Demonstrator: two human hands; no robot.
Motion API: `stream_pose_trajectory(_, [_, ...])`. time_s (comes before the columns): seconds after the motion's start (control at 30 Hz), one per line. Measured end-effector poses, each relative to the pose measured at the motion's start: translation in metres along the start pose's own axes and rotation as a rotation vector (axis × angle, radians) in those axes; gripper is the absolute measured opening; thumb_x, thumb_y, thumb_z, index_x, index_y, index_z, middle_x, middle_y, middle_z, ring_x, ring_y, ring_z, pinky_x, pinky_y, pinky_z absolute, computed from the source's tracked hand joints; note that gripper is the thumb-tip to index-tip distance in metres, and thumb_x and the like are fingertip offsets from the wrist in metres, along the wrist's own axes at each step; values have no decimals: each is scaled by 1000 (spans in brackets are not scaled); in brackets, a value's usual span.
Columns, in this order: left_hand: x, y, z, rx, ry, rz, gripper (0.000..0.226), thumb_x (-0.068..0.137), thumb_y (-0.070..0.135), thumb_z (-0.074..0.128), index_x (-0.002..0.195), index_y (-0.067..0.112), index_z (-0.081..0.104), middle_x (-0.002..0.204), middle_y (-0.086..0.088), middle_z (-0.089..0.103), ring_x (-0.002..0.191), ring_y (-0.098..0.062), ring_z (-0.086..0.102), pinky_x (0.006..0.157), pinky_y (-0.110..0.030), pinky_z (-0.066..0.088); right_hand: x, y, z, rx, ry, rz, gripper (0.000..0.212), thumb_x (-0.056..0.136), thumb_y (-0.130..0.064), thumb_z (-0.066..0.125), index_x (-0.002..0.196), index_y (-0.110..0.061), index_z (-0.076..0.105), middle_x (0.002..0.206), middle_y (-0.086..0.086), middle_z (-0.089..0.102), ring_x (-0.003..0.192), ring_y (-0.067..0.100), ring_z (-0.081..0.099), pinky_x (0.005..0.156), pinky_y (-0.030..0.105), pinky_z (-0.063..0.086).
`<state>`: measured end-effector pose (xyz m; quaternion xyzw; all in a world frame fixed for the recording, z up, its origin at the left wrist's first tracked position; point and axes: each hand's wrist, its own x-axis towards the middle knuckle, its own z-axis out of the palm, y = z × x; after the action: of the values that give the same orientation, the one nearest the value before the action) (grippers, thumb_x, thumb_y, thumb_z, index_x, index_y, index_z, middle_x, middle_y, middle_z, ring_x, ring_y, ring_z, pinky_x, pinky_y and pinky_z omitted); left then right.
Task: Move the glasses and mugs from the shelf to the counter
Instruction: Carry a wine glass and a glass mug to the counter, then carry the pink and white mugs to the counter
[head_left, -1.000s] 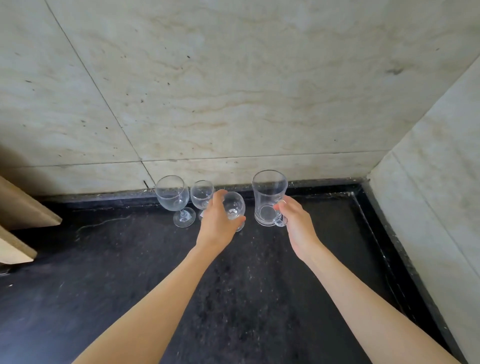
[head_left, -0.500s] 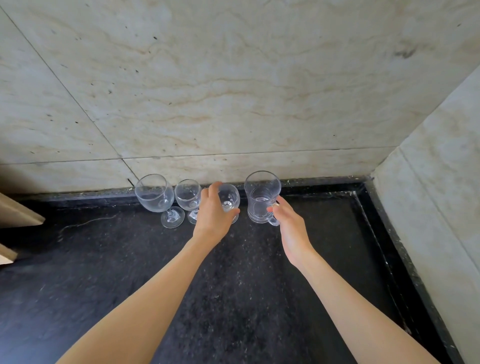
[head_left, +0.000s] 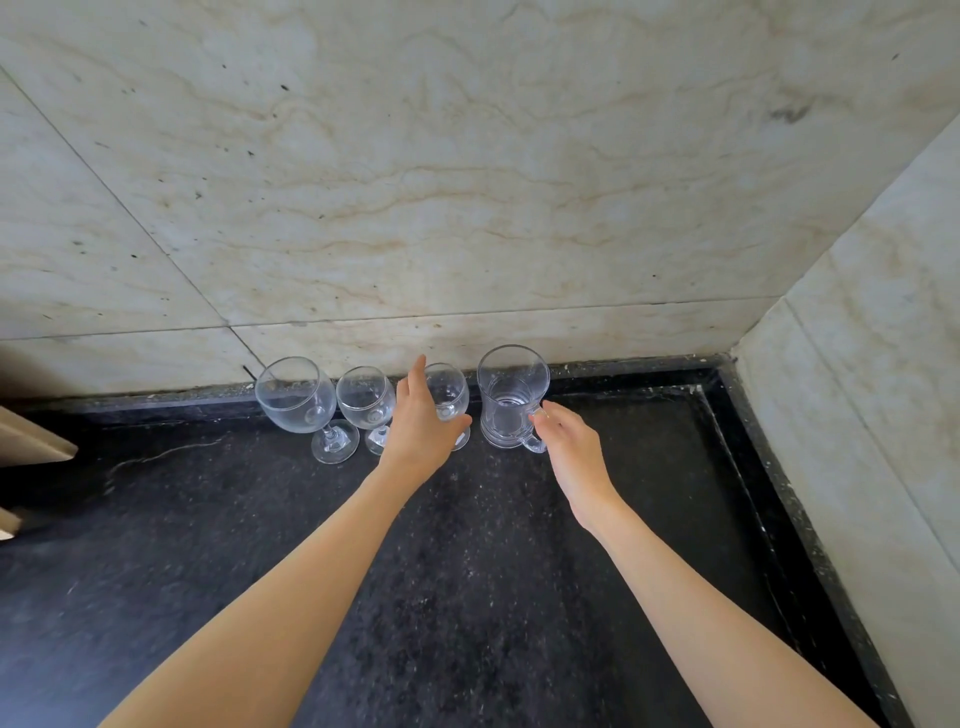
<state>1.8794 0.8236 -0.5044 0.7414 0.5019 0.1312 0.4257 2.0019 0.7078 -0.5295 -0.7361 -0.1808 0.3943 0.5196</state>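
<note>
Four clear pieces stand in a row on the black counter (head_left: 467, 545) against the back wall. From left they are a large wine glass (head_left: 298, 402), a smaller wine glass (head_left: 366, 402), a third small wine glass (head_left: 448, 391) and a glass mug (head_left: 511, 397) with its handle toward me. My left hand (head_left: 421, 426) is just in front of the third glass, fingers straightened and spread, thumb below the bowl, hiding its stem. My right hand (head_left: 569, 441) is at the mug's right, fingertips pinched on the top of the handle.
A marble wall (head_left: 467, 208) rises right behind the glasses, and a second marble wall (head_left: 883, 389) closes off the right side. The counter has a raised black rim (head_left: 769, 493) along the right. Pale wooden board edges (head_left: 31, 441) stick in at the left.
Both hands carried the third wine glass and the mug back toward the wall and set them down in the row. My left hand's fingers have loosened off the glass.
</note>
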Motion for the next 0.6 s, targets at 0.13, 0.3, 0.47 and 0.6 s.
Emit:
stream_pose_trajectory(0.13, [-13,7,-8,9,-1,24,92,85,16,65,149,19,0,155,-10,18,137,-26,29,88,-24,29,-11,-11,-10,-214,37,-139,30,93,-29,50,122,-21,51,140,-1,44,123,9,43,98,22,31])
stream_pose_trajectory(0.3, [-44,25,-36,81,-3,91,82,88,33,59,149,17,6,155,-10,16,111,-15,44,94,-29,31,-37,-56,-24,-526,74,-462,41,93,-31,49,131,-17,45,143,0,41,135,19,35,112,36,26])
stream_pose_trajectory(0.47, [-73,54,-89,425,123,274,73,93,48,41,149,23,4,160,-6,3,146,-27,2,116,-46,9,-65,-124,-24,-925,51,-651,68,91,-53,37,147,-23,14,159,-1,7,146,17,2,115,52,-2])
stream_pose_trajectory(0.6, [-106,79,-159,691,359,375,70,92,55,29,148,32,-4,160,0,-7,145,-25,-15,115,-52,-9,-103,-192,-9,-1147,79,-850,84,84,-67,35,147,-30,-7,159,-3,-11,145,17,-12,112,58,-8])
